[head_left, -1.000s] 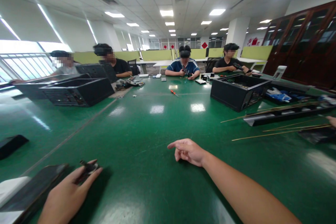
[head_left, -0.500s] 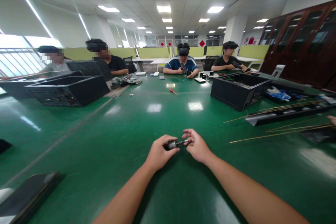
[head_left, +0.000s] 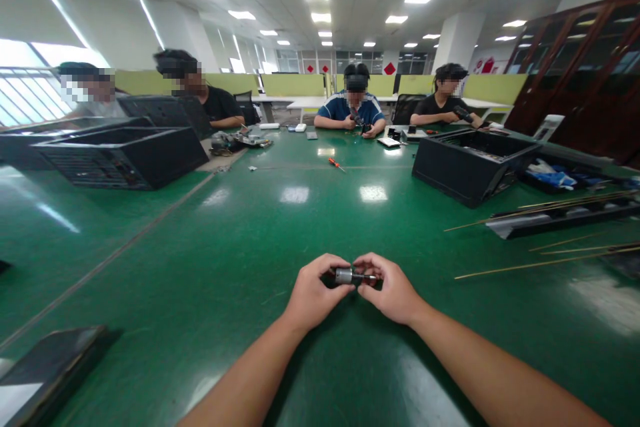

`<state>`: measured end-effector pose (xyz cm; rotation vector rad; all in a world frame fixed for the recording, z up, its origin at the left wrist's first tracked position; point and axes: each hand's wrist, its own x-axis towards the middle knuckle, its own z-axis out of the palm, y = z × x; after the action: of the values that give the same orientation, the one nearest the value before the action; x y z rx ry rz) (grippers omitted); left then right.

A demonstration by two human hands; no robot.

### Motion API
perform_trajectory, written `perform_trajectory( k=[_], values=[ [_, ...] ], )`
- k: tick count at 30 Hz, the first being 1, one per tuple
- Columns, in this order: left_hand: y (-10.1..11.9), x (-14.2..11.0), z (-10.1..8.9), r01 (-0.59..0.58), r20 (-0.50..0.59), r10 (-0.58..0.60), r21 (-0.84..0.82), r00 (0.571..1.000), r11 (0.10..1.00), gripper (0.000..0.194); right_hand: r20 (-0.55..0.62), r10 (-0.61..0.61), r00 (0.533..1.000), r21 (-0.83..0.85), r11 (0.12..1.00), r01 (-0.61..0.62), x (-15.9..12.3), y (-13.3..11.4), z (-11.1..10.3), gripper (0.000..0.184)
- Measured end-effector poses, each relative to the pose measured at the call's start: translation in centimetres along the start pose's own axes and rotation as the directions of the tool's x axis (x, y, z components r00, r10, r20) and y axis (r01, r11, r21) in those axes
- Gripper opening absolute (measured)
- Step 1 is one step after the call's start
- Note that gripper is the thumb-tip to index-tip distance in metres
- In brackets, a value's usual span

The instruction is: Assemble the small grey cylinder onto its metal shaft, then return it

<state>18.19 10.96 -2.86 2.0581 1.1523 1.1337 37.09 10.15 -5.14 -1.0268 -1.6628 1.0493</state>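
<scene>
My left hand (head_left: 317, 290) grips a small silver cylindrical motor (head_left: 344, 275) between thumb and fingers, its dark, narrower shaft pointing right. Around that shaft curl the fingers and thumb of my right hand (head_left: 393, 287), which is closed on it from the other side. The shaft's pale tip shows in front of the right fingers. Both hands meet low over the green table (head_left: 240, 260). The left fingers cover the motor's back end.
An orange-handled screwdriver (head_left: 336, 163) lies farther off. Black computer cases stand at left (head_left: 120, 160) and right (head_left: 465, 167). Thin brass-coloured rods (head_left: 525, 267) lie at right, and a dark flat panel (head_left: 55, 367) at lower left. Several people sit across the table.
My right hand has come in against the left and closed around the shaft, where its fingers were spread at the tip before. The view has tilted down slightly.
</scene>
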Motion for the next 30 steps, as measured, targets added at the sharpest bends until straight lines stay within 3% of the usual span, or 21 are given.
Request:
perform_trajectory(
  k=[7,14,21,30],
  values=[
    [0.26,-0.03,0.00,0.076,-0.026,-0.075,0.042,0.997,0.996,0.026,-0.032,0.016,0.999,0.000,1.000,-0.016,-0.03,-0.24,-0.09,0.032],
    [0.47,-0.02,0.01,0.070,-0.017,-0.070,0.041,0.997,0.997,0.027,-0.031,0.027,0.999,0.016,1.000,-0.026,-0.01,-0.07,-0.13,0.032],
    [0.69,0.01,0.02,0.105,0.013,-0.106,0.061,0.994,0.993,0.029,-0.028,0.024,0.999,-0.044,0.999,-0.025,-0.07,-0.16,-0.17,0.020],
    [0.12,-0.14,-0.01,0.084,-0.011,-0.084,0.060,0.996,0.995,0.033,-0.101,-0.003,0.995,-0.107,0.994,-0.007,0.02,-0.29,-0.28,0.013]
  ],
)
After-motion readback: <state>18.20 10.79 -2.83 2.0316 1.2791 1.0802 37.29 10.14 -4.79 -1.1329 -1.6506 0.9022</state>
